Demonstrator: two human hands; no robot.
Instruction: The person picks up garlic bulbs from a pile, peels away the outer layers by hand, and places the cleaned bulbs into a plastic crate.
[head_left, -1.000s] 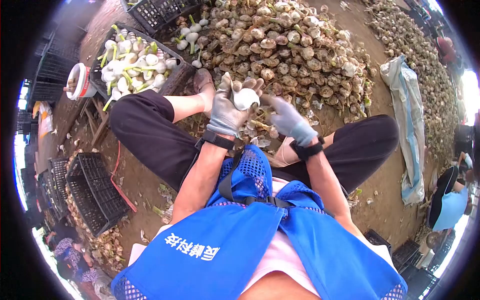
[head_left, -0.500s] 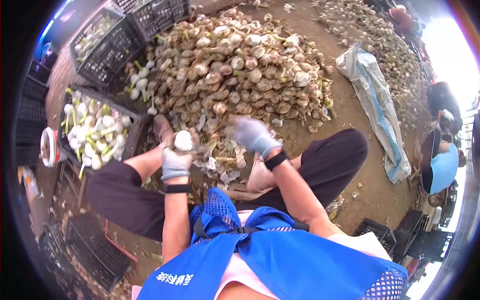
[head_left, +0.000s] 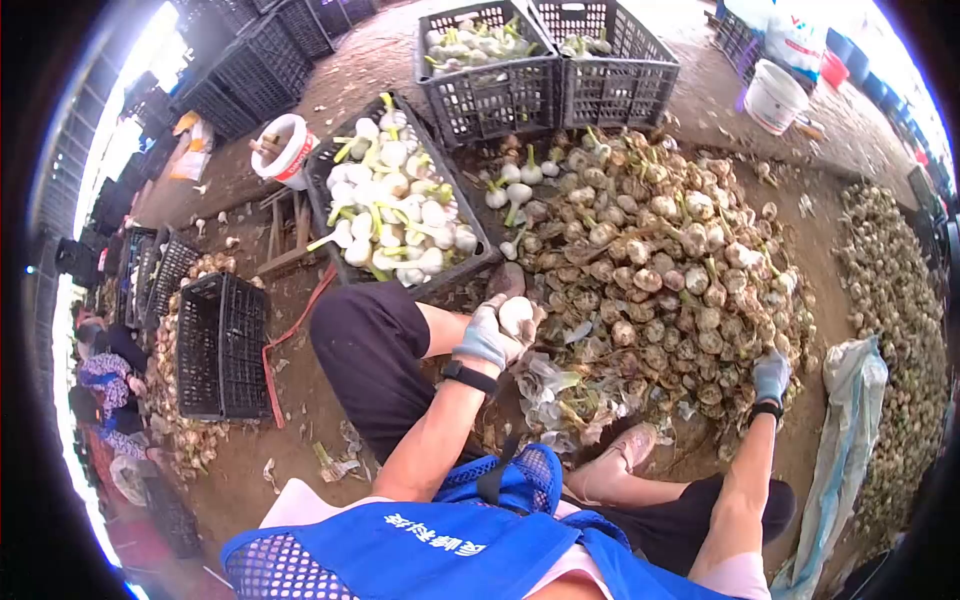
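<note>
head view, left hand: your gloved left hand (head_left: 487,338) is closed around a peeled garlic bulb (head_left: 517,315), fingers wrapped under it, white top showing.
head view, bulb position: it's held above your left knee, just below the near corner of the crate of peeled garlic (head_left: 452,277).
head view, key relation: the crate lies up and left of the held bulb, close by; your left hand is much nearer to it than your right.
head view, bulb axis: can't tell, the glove covers the lower half.
head view, right hand: your gloved right hand (head_left: 771,375) is out at arm's length on the near right edge of the unpeeled garlic pile (head_left: 650,270); whether the fingers are clamped on a bulb is too small to tell.
head view, hands: well apart, the pile between them.
head view, surface: bare dirt ground; loose skins (head_left: 550,390) lie between your legs.
head view, room: black crate (head_left: 222,345) on your left, white bucket (head_left: 283,148) beyond the filled crate, sack (head_left: 845,420) on your right, another person (head_left: 105,370) at far left.
</note>
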